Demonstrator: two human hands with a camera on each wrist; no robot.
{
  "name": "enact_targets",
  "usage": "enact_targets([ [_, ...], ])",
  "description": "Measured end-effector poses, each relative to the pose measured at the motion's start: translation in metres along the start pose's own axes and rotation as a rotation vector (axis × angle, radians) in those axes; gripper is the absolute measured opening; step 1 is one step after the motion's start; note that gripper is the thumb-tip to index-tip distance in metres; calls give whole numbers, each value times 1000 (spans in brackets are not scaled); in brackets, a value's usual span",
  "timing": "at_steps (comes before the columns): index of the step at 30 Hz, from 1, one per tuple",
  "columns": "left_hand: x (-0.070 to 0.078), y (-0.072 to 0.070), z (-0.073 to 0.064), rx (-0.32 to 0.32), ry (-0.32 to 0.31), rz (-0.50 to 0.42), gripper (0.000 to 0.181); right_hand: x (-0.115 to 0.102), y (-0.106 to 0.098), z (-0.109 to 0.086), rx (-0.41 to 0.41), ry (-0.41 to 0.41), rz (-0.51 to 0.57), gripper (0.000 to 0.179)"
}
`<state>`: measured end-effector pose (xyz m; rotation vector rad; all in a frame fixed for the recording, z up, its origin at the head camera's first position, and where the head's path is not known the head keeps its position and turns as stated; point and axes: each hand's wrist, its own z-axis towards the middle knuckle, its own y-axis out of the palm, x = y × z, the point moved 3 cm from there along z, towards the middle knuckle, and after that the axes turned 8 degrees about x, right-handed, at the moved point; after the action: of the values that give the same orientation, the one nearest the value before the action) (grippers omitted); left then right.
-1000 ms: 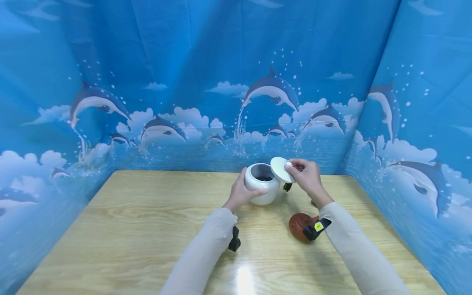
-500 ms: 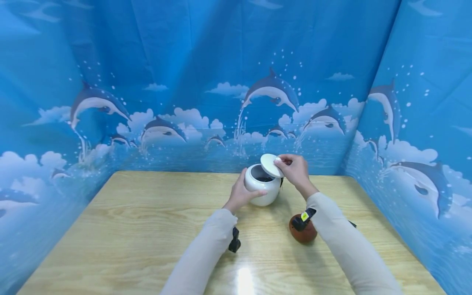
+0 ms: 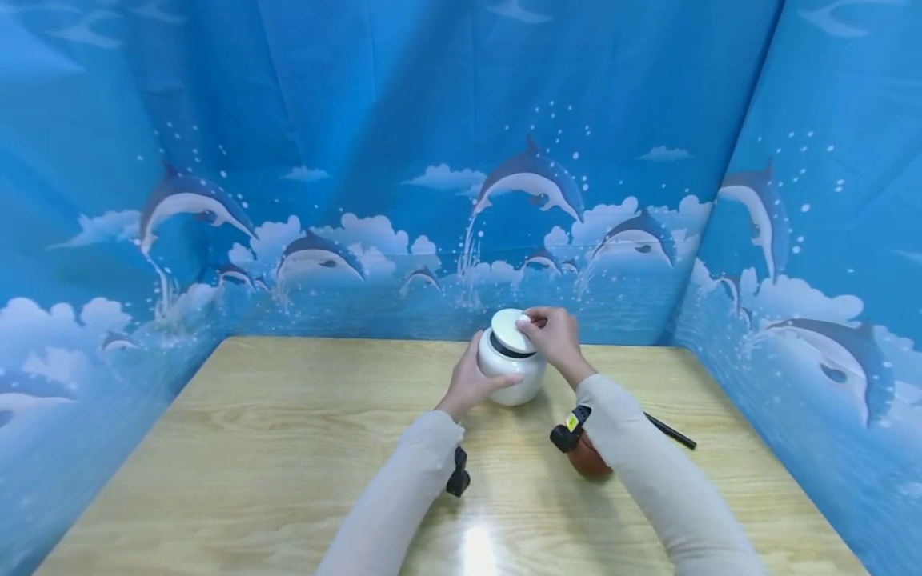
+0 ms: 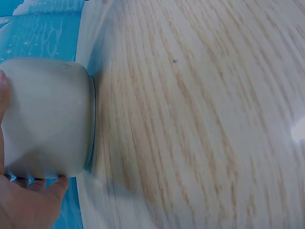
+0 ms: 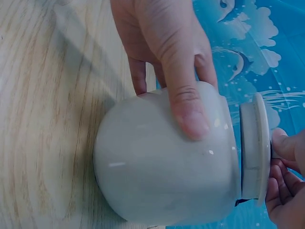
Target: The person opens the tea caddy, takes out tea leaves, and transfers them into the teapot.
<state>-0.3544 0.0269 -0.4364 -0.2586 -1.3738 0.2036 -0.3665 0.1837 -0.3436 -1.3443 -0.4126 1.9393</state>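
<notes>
A round white ceramic jar (image 3: 513, 386) stands on the table near its back edge. My left hand (image 3: 470, 378) grips it from the left side, thumb across the front; in the right wrist view that thumb lies along the glossy wall. Its white lid (image 3: 508, 328) hangs tilted over the mouth, a dark gap showing between lid and rim. My right hand (image 3: 556, 338) pinches the lid's small knob between thumb and fingers. From the right wrist, the lid's inner collar (image 5: 249, 150) appears just outside the jar's mouth.
A rounded reddish-brown thing (image 3: 589, 460) lies on the wooden table (image 3: 302, 432), partly hidden under my right forearm. A black stick (image 3: 671, 431) lies to the right of that sleeve. Blue dolphin-print curtains (image 3: 403, 200) stand behind and at both sides.
My right hand has carried the lid leftward from beside the jar to over its mouth. My left hand holds the jar in the same place. More of the black stick shows now.
</notes>
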Motion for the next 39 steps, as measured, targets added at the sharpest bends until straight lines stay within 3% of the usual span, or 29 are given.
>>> enact_targets([
  [22, 3, 2, -4, -13, -19, 14, 113, -9, 4, -6, -87, -108, -90, 27],
  [39, 7, -1, -4, -13, -4, -15, 110, -6, 9, -3, -112, -67, -69, 27],
])
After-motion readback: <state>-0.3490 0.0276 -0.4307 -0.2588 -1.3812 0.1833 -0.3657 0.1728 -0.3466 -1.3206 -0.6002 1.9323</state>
